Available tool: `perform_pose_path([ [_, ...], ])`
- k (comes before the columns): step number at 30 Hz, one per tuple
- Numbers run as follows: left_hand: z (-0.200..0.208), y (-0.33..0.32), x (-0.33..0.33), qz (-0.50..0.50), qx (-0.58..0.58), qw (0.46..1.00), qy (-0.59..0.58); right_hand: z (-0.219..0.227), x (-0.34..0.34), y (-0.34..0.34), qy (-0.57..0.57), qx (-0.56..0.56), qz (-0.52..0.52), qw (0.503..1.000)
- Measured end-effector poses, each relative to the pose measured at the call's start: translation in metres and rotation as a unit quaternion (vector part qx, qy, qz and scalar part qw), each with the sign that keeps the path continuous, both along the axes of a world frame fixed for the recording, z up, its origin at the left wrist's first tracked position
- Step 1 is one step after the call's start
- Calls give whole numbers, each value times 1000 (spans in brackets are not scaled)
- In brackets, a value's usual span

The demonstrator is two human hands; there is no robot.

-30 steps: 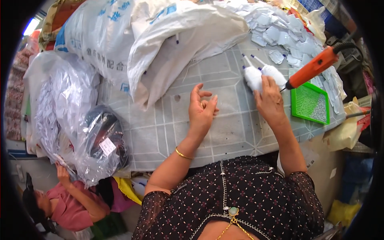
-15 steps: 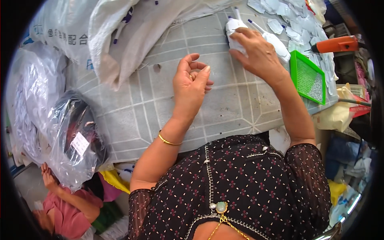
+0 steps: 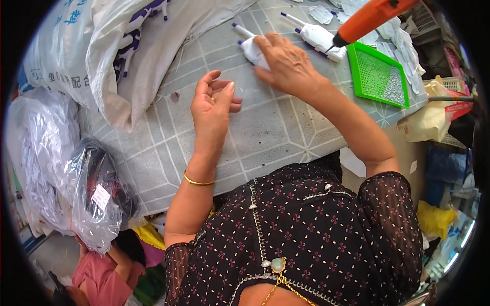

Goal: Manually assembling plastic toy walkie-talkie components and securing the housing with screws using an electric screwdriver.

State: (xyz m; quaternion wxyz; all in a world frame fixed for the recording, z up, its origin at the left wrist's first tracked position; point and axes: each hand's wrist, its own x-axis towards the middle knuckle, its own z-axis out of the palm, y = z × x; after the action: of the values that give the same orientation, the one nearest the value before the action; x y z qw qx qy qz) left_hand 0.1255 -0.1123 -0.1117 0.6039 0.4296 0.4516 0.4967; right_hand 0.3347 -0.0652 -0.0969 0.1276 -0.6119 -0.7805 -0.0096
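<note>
My right hand (image 3: pixel 288 64) grips a white rounded plastic device (image 3: pixel 253 54) on the table, fingers over its right side. A thin white rod with a purple tip sticks out from its top. My left hand (image 3: pixel 213 105), with a gold bracelet at the wrist, hovers over the grey table to its left, palm turned inward. Its fingers are loosely bent and apart, with nothing in them. A second white device (image 3: pixel 322 42) of the same kind lies right of my right hand. Above it an orange power screwdriver (image 3: pixel 372 21) points its thin bit down at it.
A green tray (image 3: pixel 378 98) of small silver screws lies at the right, near flat white plastic pieces (image 3: pixel 390 30). At left a white woven sack (image 3: pixel 115 97) holds purple-and-white parts, above clear plastic bags (image 3: pixel 97 178). A person in pink (image 3: pixel 104 273) is at lower left.
My right hand has moved left, bringing one white device away from the other. The orange screwdriver now hangs closer over the second device. The whole view has shifted somewhat.
</note>
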Motion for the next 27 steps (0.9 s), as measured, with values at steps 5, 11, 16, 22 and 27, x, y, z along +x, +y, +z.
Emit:
perform_pose_path([
  [5, 0, -1, 1, 2, 8, 999, 32, 2, 49, -7, -76, 64, -16, 995],
  [11, 0, 2, 2, -4, -8, 1000, 3, 22, 15, 27, 5, 168, 43, 985],
  [16, -1, 2, -5, 9, -13, 1000, -12, 25, -65, 110, 133, 163, 147, 967],
  [22, -5, 3, 11, -13, -15, 999, -37, -40, -160, 292, -25, 74, -12, 997],
  [27, 10, 2, 12, -24, -43, 995, -82, -35, -94, 334, 15, 191, 162, 968],
])
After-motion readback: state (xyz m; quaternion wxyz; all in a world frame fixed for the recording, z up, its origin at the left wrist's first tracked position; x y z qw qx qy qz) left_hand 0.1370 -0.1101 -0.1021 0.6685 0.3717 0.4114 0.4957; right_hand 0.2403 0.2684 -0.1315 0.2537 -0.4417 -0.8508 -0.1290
